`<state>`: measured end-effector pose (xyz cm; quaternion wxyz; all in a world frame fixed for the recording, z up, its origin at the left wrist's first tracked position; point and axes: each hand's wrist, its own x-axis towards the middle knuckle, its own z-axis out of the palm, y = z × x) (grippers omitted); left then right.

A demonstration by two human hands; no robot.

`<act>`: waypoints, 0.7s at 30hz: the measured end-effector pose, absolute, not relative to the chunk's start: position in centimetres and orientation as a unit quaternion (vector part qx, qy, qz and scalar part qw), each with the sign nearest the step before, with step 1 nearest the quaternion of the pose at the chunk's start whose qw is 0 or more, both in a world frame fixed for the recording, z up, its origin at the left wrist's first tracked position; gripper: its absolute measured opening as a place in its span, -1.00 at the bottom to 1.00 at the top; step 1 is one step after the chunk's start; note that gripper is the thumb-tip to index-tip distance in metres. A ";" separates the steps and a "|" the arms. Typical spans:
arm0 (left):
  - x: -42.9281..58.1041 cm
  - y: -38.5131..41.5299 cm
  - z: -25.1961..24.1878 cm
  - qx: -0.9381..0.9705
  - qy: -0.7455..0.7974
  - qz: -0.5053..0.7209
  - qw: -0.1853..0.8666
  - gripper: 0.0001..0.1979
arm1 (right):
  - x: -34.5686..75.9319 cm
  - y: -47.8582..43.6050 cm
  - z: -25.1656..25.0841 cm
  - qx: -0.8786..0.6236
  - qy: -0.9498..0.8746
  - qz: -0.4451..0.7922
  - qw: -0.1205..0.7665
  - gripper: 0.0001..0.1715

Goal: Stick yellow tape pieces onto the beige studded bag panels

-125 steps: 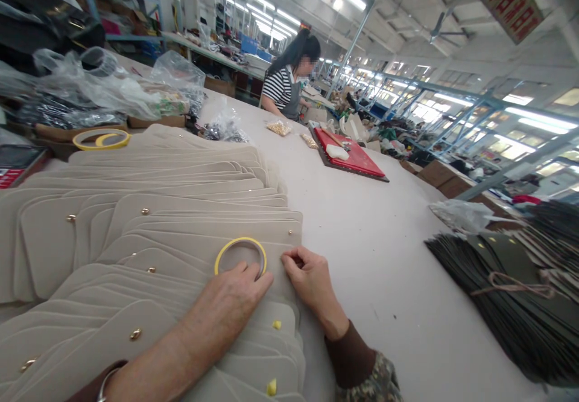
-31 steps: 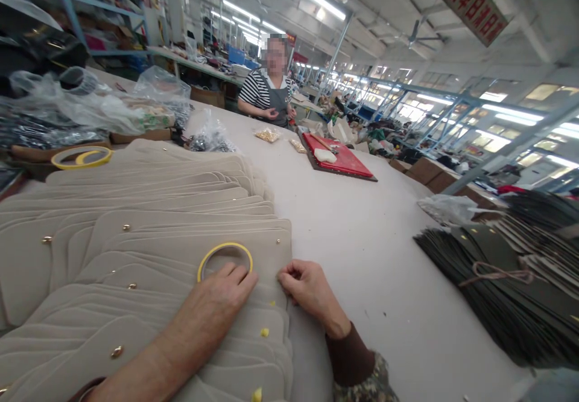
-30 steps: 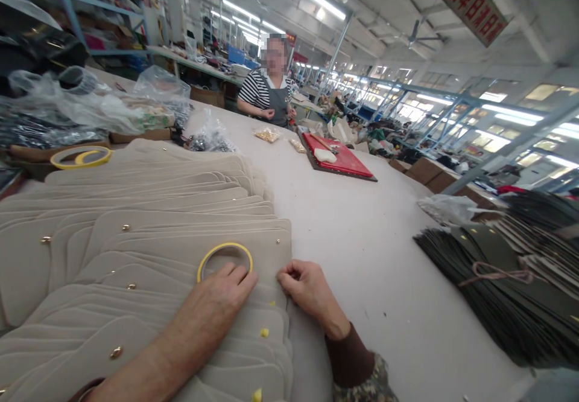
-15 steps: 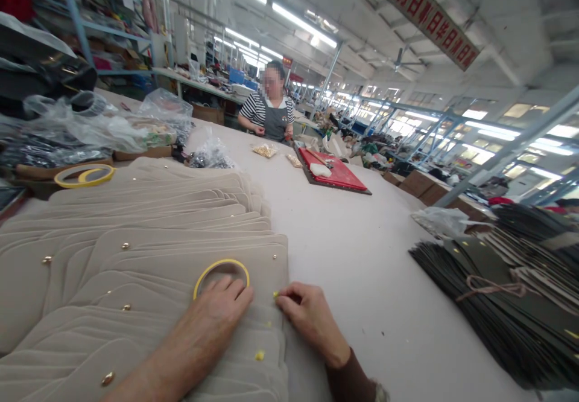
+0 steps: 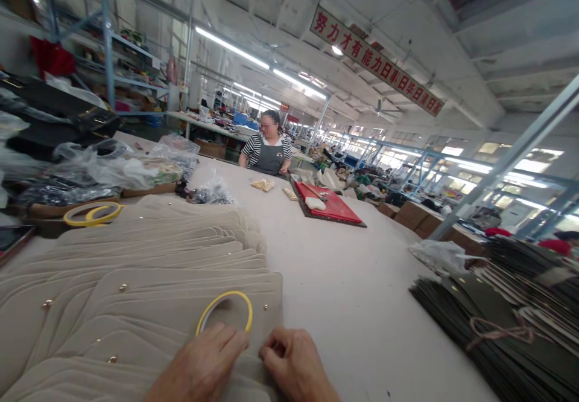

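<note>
My left hand [image 5: 201, 363] is closed on the near side of a roll of yellow tape [image 5: 249, 311], which stands tilted over the pieces. My right hand [image 5: 296, 363] is beside it at the right edge of the stack, thumb and fingertips pinched together; whatever they grip cannot be made out. Under and around both hands lie overlapping beige flat pieces [image 5: 181, 287] with rounded ends, fanned in rows. Small gold metal studs [image 5: 123, 288] show on several of them. The nearest pieces are partly hidden by my hands.
A red board [image 5: 337, 204] with a white lump and a tool lies farther back, near small bags of gold parts [image 5: 263, 185]. Dark bundled pieces [image 5: 474, 329] are tied at right. More yellow tape rolls [image 5: 93, 213] and plastic bags [image 5: 113, 169] sit left. A person [image 5: 269, 148] stands across the table.
The view has tilted upward, so the table sits lower in the picture. The yellow bit at my right fingertips no longer shows. My left hand still grips the tape roll.
</note>
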<state>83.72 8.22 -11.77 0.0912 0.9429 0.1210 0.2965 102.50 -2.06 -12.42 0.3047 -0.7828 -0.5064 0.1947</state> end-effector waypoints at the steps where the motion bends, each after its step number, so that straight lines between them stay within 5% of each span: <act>1: 83.6 8.3 -11.5 0.936 0.111 0.318 0.103 -0.64 | 102.6 -2.3 -12.1 -0.768 -0.511 0.220 0.318 -0.79; 9: 83.6 7.8 -10.6 0.927 0.098 0.342 0.119 -0.55 | 101.2 -2.8 -10.1 -0.623 -0.565 0.157 0.518 -0.84; 21: 83.5 7.5 -10.8 0.937 0.120 0.303 0.124 -0.79 | 99.6 -2.0 -11.2 -0.570 -0.679 -0.061 0.459 -0.82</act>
